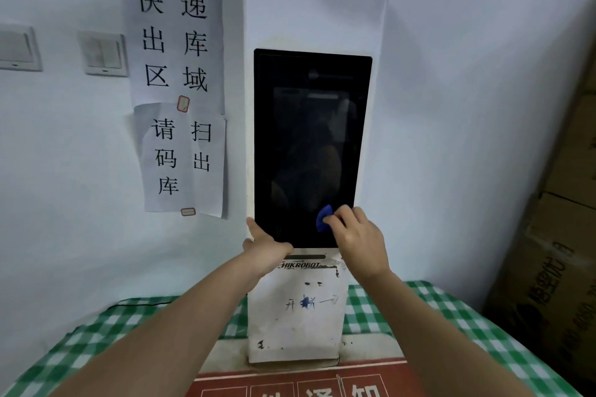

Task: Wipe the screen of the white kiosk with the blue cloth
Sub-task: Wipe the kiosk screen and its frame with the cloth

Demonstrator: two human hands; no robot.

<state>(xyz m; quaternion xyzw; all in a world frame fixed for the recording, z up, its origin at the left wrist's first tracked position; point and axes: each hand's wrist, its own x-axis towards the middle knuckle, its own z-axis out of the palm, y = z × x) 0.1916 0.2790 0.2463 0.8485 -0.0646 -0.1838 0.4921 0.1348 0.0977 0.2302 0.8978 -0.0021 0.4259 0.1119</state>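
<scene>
We are looking at the screen (309,145), a dark upright panel set in the white kiosk (296,325), which is standing on the worktop (451,309) against the wall (467,106). The glass is giving back only dim reflections. The cloth (323,217), small and blue, is lying bunched against the lower right part of the screen, just above the bottom edge.

Our right hand (359,235) is grasping the cloth, fingers curled round it so that only a blue fold is showing at the fingertips, and is holding it to the glass. Our left hand (266,243) is resting at the screen's lower left corner, thumb lying up along the left edge of the frame; the fingers are hidden behind the hand, so we cannot tell whether that grip is clenched or released.

Below the screen the kiosk's scuffed front is carrying the word HIKROBOT and some handwriting. A green-and-white checked covering is lying over the worktop, and a red notice (290,380) is lying at the kiosk's foot. To the left on the wall, paper signs (175,87) with large black characters are hanging taped, with two switches (103,53) further left. Cardboard boxes (554,235) are standing stacked at the right.
</scene>
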